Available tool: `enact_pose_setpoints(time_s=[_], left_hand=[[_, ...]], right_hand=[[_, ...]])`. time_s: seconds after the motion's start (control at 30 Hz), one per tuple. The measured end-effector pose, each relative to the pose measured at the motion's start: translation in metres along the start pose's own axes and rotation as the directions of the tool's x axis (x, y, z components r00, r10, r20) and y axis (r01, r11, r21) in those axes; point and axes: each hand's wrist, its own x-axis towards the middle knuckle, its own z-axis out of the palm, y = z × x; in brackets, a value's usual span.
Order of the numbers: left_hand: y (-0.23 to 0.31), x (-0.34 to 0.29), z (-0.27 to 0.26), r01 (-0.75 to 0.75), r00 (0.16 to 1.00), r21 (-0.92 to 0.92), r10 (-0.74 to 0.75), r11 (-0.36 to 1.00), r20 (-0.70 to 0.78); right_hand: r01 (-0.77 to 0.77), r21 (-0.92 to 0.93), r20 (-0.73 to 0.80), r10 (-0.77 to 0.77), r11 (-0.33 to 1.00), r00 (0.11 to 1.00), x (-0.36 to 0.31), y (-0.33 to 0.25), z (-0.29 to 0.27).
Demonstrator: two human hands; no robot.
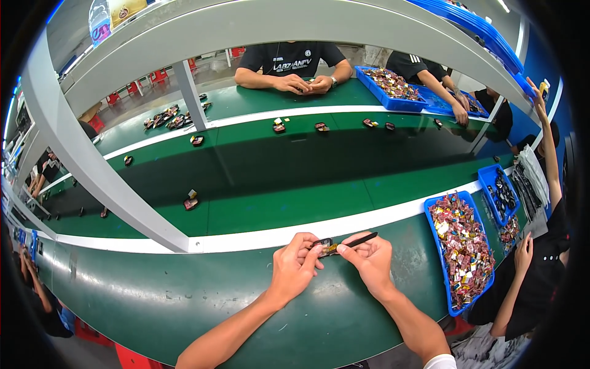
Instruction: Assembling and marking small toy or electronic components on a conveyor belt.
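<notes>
Over the green bench, my left hand pinches a small black plastic housing with tiny parts inside it. My right hand is closed round a slim black stick-like tool. Its lower end meets the housing, beside a small yellowish piece. The fingers partly cover both the housing and the tool, so the exact kind of tool does not show. Right of my hands stands a blue tray heaped with small reddish, white and yellow electronic parts.
Beyond a white rail runs a green conveyor belt with scattered small assemblies. A grey post rises at left. Farther right is a smaller blue tray of black pieces. Co-workers sit opposite and at right.
</notes>
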Motion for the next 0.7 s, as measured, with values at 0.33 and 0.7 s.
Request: enact_pose_setpoints(time_s=[0.33, 0.7], left_hand=[[0.0, 0.0, -0.002, -0.013, 1.0, -0.011, 0.013, 1.0, 0.007], [-0.009, 0.006, -0.008, 0.142, 0.985, -0.206, -0.118, 0.968, 0.124]], right_hand=[[-0.136, -0.02, 0.024, 0.137, 0.99, 0.99, 0.001, -0.012, -0.002], [-0.129, 0.035, 0.044, 0.127, 0.991, 0.991, -0.001, -0.016, 0.0]])
